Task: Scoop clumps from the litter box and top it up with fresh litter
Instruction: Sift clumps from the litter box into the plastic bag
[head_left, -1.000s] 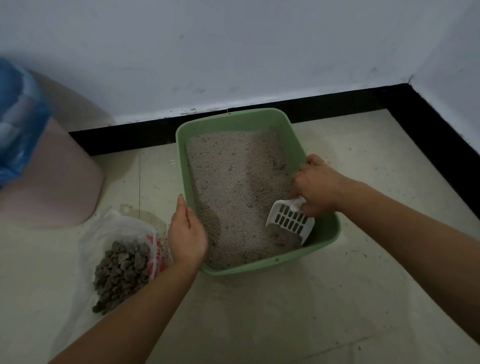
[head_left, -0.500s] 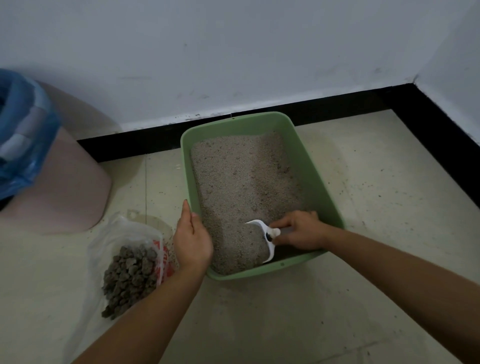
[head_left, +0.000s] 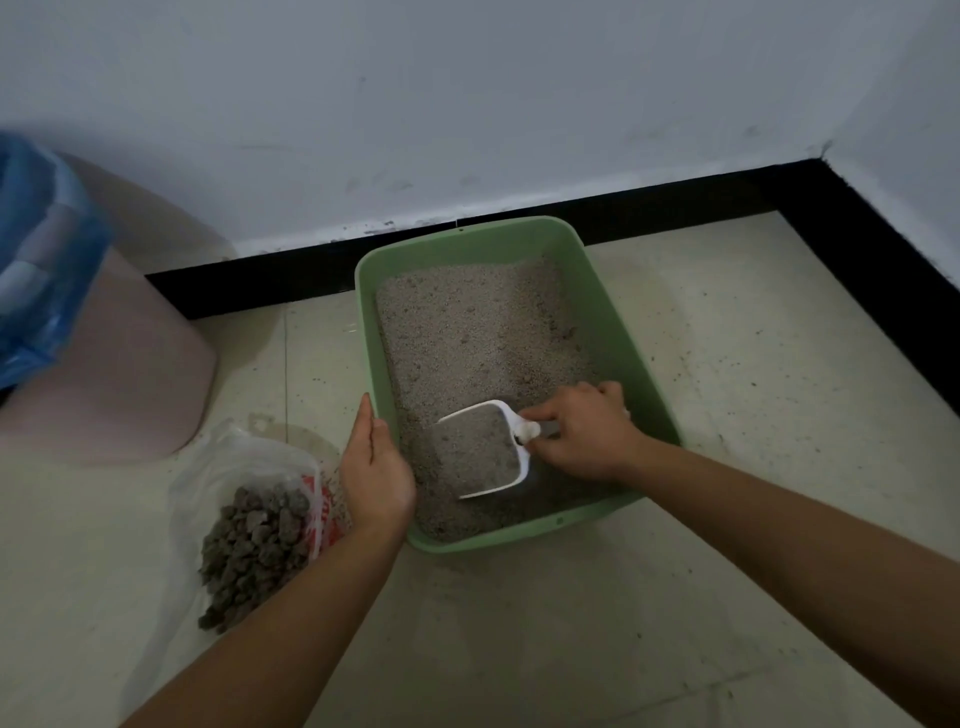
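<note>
within half a second the right hand (head_left: 582, 434) has turned the white plastic scoop (head_left: 480, 452), fingers curled round its stubby handle, from edge-on to level, heaped with fine grey grains, at lower centre inside the smooth green litter box (head_left: 631, 364). that is probably a load ready to sift. the left hand (head_left: 376, 462) braces the rim, fingers straight.

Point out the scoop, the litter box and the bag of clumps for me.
scoop (head_left: 492, 489), head view, on its white near rim.
litter box (head_left: 608, 338), head view, on its green right wall.
bag of clumps (head_left: 247, 460), head view, on clear plastic above the clumps.
</note>
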